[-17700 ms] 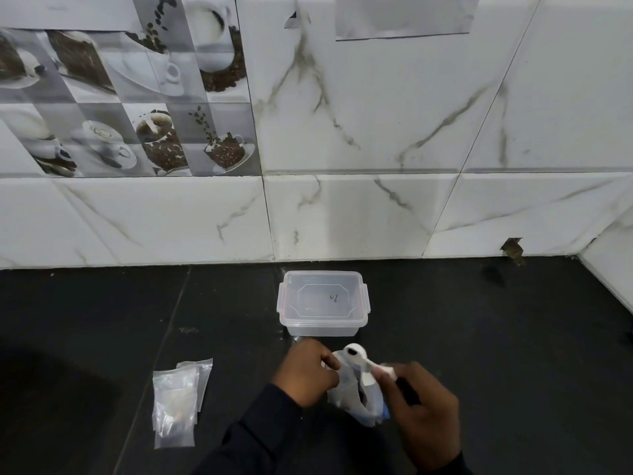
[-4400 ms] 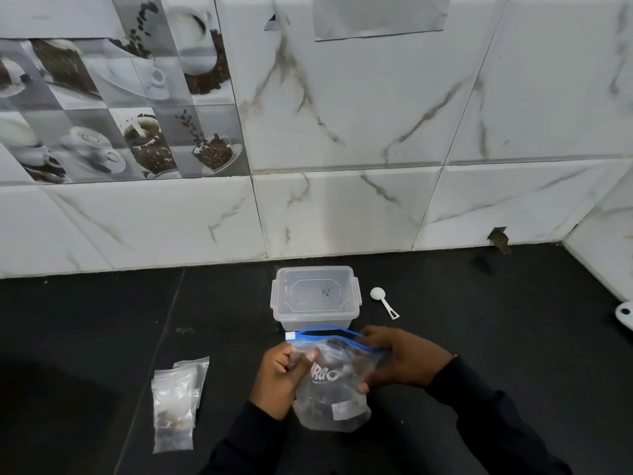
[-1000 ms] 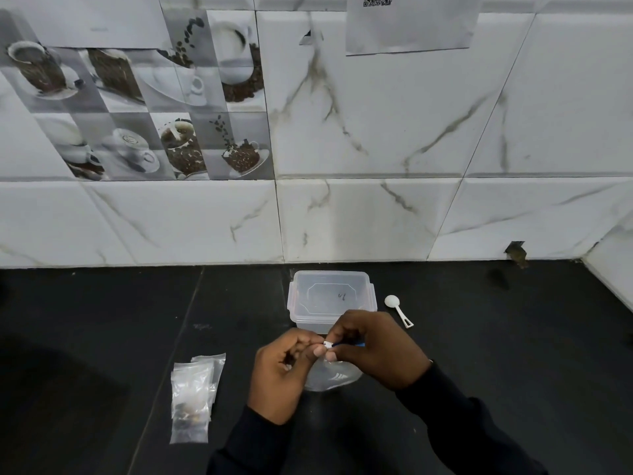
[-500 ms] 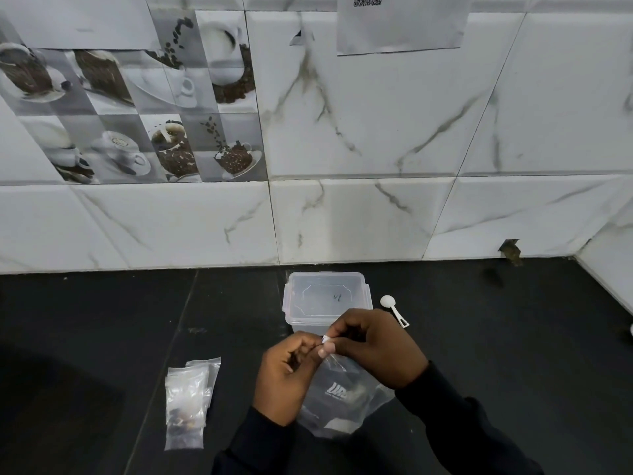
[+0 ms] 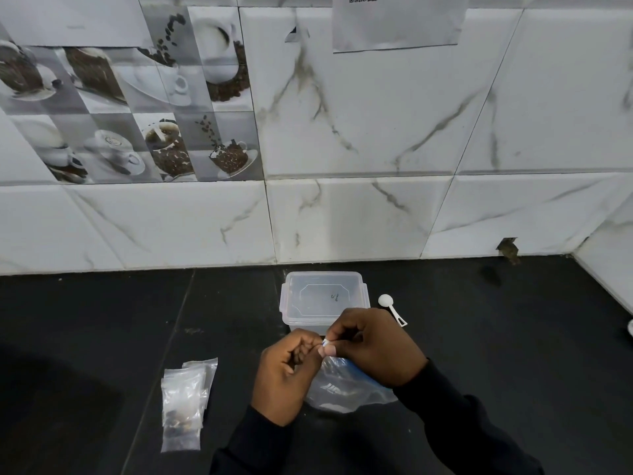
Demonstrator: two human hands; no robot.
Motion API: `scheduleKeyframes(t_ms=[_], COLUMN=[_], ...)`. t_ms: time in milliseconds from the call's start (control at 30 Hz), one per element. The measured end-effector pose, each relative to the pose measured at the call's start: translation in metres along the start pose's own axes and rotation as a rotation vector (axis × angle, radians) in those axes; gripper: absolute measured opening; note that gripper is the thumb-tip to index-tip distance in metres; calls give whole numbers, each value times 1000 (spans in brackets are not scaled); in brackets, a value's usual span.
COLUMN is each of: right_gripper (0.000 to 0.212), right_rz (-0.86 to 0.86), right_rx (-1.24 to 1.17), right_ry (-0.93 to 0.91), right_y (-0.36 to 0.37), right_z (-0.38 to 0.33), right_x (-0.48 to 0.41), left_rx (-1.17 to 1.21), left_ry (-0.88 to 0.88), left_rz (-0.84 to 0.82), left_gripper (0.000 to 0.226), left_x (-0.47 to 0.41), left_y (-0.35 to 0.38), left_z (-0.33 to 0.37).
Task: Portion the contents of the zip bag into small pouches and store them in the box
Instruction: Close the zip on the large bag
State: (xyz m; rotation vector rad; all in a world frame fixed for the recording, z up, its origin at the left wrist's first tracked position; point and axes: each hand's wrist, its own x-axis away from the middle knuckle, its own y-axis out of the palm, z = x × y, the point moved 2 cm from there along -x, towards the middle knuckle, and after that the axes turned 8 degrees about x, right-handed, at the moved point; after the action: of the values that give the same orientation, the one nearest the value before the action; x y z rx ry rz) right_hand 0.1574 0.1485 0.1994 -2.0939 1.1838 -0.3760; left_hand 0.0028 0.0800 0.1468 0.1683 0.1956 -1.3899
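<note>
Right hand (image 5: 373, 347) fingers (image 5: 329, 351) pinch the little white zip tab (image 5: 323, 343). The left hand (image 5: 287, 375) pinches the bag's top beside it. The zip bag (image 5: 342, 389) sits just in front of the box (image 5: 359, 279). It looks soft, light and slippery, so hold its stiff top strip. The pouches (image 5: 183, 402) lie well left of the box. There is more room right of it, past the spoon (image 5: 392, 308).

Black counter (image 5: 513, 371), marble wall tiles (image 5: 376, 132), QR paper (image 5: 397, 25)

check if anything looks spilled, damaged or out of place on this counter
No spill shows on the counter. One oddity: a broken gap in the wall tile where it meets the counter, far right of the box; a dark mark lies just below it.
</note>
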Motion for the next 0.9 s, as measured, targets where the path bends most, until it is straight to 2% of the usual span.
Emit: scheduleKeyframes(t_ms=[233, 433, 667, 900], right_gripper=[11, 7, 11, 15], right_rz=[26, -14, 7, 28], right_rx=[192, 249, 272, 343], right_ry=[-77, -72, -24, -91], right_y=[-1, -9, -35, -60], right_z=[-1, 7, 27, 42], right_x=[0, 3, 19, 36], left_rx=[-28, -54, -14, 66], left_ry=[32, 59, 88, 68], left_rz=[12, 52, 189, 218], left_gripper=[11, 15, 21, 19], left_x=[1, -1, -8, -8], left_y=[8, 3, -20, -26], left_z=[7, 8, 13, 10])
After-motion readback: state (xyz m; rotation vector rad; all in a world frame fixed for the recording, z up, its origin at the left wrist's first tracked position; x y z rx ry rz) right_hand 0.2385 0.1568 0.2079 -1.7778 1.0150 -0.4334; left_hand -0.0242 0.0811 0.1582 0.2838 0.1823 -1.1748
